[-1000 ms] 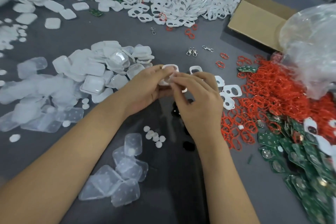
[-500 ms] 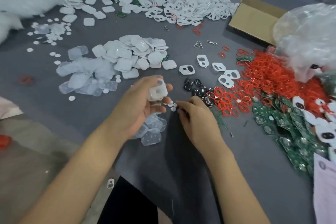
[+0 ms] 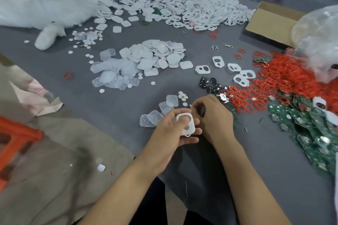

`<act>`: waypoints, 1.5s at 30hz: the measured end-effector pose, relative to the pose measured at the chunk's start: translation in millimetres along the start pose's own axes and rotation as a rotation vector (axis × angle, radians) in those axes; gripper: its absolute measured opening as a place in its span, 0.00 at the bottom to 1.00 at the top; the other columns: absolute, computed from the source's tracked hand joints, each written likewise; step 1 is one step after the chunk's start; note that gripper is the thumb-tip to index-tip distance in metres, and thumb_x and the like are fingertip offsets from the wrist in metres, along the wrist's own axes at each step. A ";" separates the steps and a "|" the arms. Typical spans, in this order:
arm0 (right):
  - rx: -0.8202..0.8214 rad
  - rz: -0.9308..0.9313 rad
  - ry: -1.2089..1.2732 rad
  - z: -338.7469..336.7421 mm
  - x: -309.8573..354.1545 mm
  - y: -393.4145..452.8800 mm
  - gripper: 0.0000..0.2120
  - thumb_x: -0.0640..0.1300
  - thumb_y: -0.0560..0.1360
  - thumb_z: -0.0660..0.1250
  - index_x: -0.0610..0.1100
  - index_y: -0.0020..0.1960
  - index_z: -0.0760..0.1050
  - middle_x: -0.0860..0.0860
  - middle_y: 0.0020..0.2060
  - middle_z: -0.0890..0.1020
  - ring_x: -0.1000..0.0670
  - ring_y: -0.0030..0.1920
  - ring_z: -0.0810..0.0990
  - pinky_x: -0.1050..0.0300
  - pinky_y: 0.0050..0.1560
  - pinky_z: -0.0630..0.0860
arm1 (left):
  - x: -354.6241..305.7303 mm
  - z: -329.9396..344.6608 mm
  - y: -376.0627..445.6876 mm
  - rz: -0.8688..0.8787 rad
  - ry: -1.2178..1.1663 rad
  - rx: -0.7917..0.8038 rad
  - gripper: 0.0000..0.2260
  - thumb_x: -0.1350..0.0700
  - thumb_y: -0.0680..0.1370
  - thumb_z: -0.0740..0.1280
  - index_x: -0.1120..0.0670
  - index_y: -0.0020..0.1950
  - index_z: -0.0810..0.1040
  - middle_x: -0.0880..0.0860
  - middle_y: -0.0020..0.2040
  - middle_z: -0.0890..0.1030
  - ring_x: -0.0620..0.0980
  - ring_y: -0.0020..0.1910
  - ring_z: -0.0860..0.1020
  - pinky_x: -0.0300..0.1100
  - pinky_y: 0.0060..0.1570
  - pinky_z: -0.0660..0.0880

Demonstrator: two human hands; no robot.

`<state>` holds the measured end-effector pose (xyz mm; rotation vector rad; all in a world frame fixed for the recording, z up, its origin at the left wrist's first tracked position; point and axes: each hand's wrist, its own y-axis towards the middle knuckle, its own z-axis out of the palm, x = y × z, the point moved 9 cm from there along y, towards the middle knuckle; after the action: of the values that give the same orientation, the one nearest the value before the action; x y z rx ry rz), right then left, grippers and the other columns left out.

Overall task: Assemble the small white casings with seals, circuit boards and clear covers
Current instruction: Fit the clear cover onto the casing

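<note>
Head view, centre frame: left hand [image 3: 170, 131] gripping white casing [image 3: 185, 124], thumb pressed into its opening. Right hand [image 3: 214, 117] just beside, fingers curled; contents impossible to tell. Clear covers [image 3: 155, 115] at upper left of hands, red seals [image 3: 274, 82] and green circuit boards [image 3: 311, 129] at right.

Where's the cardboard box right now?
In the head view the cardboard box sits at the far right of the table, between the big white casing pile and the clear plastic bag.
</note>
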<state>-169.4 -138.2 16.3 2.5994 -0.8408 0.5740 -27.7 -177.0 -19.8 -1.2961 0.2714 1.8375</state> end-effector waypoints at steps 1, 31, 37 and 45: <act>-0.027 0.020 0.056 -3.1 -3.2 -2.0 0.02 0.51 0.77 0.72 0.54 0.47 0.79 0.59 0.46 0.79 0.54 0.42 0.79 0.55 0.42 0.74 | 1.6 -0.2 -0.2 0.001 -0.011 -0.003 0.09 0.60 0.85 0.63 0.52 0.62 0.79 0.57 0.53 0.86 0.54 0.49 0.86 0.43 0.44 0.82; -0.158 0.057 0.690 -32.6 -44.9 -45.0 0.11 0.39 0.77 0.74 0.56 0.48 0.84 0.56 0.44 0.86 0.50 0.44 0.84 0.42 0.47 0.81 | 24.3 52.3 32.7 -0.078 -0.239 0.049 0.15 0.53 0.87 0.52 0.60 0.64 0.73 0.64 0.58 0.80 0.60 0.60 0.79 0.54 0.59 0.80; -0.145 0.011 0.674 -32.4 -40.4 -44.9 0.10 0.40 0.77 0.75 0.55 0.50 0.86 0.54 0.45 0.85 0.49 0.46 0.84 0.50 0.46 0.79 | 27.3 50.7 32.2 -0.070 -0.150 0.033 0.16 0.54 0.88 0.52 0.62 0.67 0.73 0.65 0.60 0.80 0.62 0.62 0.78 0.64 0.69 0.71; -0.350 0.138 0.328 -54.5 -71.0 -44.5 0.04 0.45 0.80 0.71 0.52 0.50 0.84 0.58 0.44 0.84 0.56 0.42 0.79 0.55 0.45 0.77 | 29.5 44.7 34.8 -0.068 -0.209 0.037 0.14 0.55 0.88 0.54 0.59 0.64 0.75 0.60 0.52 0.84 0.53 0.43 0.84 0.43 0.42 0.82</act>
<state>-209.3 -46.8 20.5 2.0743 -0.9189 0.7862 -86.2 -156.6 -35.1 -1.0650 0.1456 1.8838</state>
